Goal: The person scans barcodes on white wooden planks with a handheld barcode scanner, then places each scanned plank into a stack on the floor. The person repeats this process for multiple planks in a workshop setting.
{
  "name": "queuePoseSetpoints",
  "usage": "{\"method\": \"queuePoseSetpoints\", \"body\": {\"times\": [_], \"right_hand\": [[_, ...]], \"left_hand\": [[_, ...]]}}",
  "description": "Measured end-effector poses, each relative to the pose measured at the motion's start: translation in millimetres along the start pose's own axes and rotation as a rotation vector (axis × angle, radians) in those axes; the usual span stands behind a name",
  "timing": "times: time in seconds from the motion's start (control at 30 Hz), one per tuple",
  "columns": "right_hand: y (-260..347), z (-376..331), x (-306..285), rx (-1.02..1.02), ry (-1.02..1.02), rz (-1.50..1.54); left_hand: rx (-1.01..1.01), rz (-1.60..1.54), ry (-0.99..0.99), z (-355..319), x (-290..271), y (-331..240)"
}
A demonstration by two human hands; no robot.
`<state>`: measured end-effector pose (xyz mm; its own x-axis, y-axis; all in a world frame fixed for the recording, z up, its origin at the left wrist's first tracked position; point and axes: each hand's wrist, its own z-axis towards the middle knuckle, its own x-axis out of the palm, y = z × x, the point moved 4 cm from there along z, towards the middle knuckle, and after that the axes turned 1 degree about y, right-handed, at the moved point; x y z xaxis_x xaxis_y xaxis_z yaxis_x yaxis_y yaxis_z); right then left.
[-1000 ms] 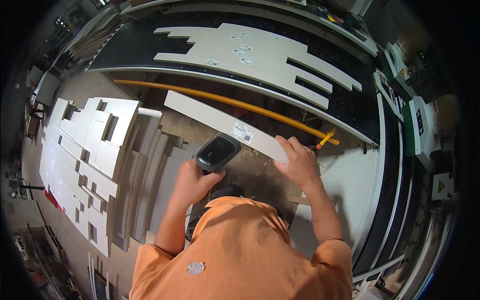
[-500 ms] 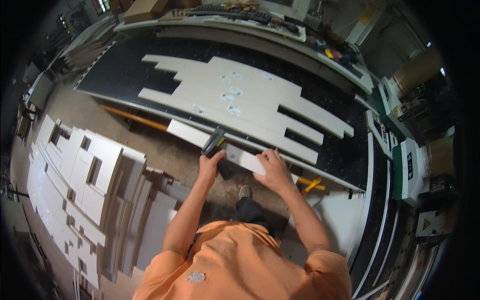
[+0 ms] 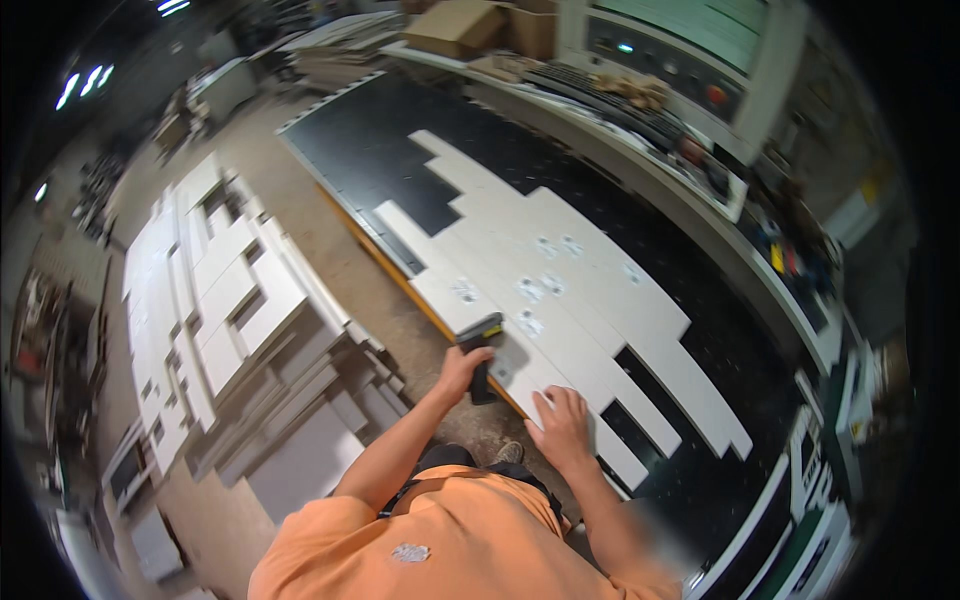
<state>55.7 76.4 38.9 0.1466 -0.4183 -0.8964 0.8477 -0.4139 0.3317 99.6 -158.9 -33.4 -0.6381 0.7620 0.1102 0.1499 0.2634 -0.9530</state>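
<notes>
My left hand (image 3: 462,372) is wrapped round the grip of a dark handheld scanner (image 3: 482,335) with a yellow-green patch, its head over the near edge of the table. Below the scanner's head lies a narrow white board (image 3: 517,378) bearing a small label, level with the other white panels. My right hand (image 3: 560,425) has its fingers bent over this board towards its right end, the thumb on the near side. Beyond it, white panels (image 3: 560,330) with several printed labels lie side by side on the black table (image 3: 370,135).
To my left stands a tall stack of white cut panels (image 3: 220,300). Behind the table runs a ledge (image 3: 640,165) with a keyboard, tools and a cardboard box (image 3: 455,28). An orange rail (image 3: 375,255) follows the table's near edge. Machinery (image 3: 800,540) stands at the right.
My view has turned, and I am closer to the table. The narrow board, held before the table's edge earlier, now lies against the other panels. The scanner stays in my left hand.
</notes>
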Motion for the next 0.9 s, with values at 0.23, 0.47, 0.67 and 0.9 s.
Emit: {"method": "queuePoseSetpoints", "body": {"times": [0.23, 0.47, 0.67, 0.9], "right_hand": [[-9, 7, 3, 0.022, 0.01, 0.08], [-14, 13, 6, 0.078, 0.03, 0.083], [-13, 16, 6, 0.099, 0.012, 0.099], [-15, 18, 10, 0.113, 0.029, 0.059]], "left_hand": [[-0.107, 0.127, 0.283, 10, 2, -39], [-0.278, 0.225, 0.493, 29, 0, -58], [-0.305, 0.151, 0.55, 42, 4, -49], [-0.292, 0.171, 0.495, 33, 2, -59]]}}
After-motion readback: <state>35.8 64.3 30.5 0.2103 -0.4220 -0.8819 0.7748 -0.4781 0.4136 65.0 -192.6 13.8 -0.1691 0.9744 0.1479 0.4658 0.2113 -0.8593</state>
